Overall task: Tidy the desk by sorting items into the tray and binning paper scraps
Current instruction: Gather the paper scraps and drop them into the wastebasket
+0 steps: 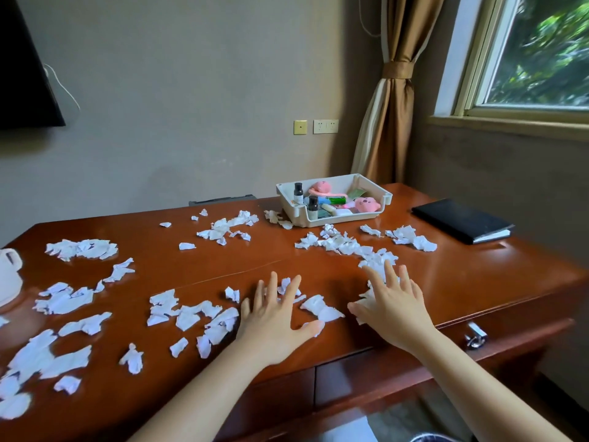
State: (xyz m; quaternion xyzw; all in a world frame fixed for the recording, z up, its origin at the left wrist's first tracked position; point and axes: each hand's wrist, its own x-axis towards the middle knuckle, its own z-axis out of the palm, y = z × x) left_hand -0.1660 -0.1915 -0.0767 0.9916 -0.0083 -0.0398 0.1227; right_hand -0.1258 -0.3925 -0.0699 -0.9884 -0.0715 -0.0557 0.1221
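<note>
Both hands were stretched out palm down over the near edge of the glossy reddish-brown wooden desk (159, 266), gripping nothing. The left hand (277, 323) had its fingers straight and fanned wide above a few torn white paper scraps (188, 314), its thumb tip against one of them. The right hand (395, 311), just beside it, was likewise splayed, its fingers lying on a crumpled heap of the same scraps. Whether either palm pressed the wood could not be told. At the far left edge sat a white handled vessel (9, 275), only partly in view. From there the scraps lay strewn in loose clusters across almost the whole desktop, thickest at the near left and in a band ahead of the right hand. Toward the back, right of centre, stood the white plastic open-fronted tray (322, 218), with scraps touching its left corner. It held two small dark-capped bottles (298, 193), two pink plush toys (367, 204) and other small items too jumbled to identify. Well right of the tray lay a closed black-covered notebook (462, 220), and below the desk's right edge a shiny metal drawer handle (475, 336) showed.
</note>
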